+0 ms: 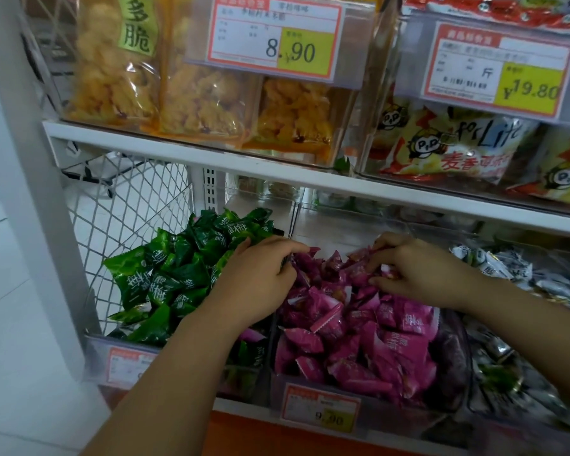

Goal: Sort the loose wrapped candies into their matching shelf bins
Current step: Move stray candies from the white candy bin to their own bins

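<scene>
Head: upper shelf overhangs pink candies (L hand across divider).

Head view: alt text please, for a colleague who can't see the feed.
Both hands reach into the middle clear bin of pink wrapped candies: the left hand at its edge beside the green candies, the right hand on top of the pile; whether either holds a candy is unclear. White-wrapped candies lie further right.
</scene>
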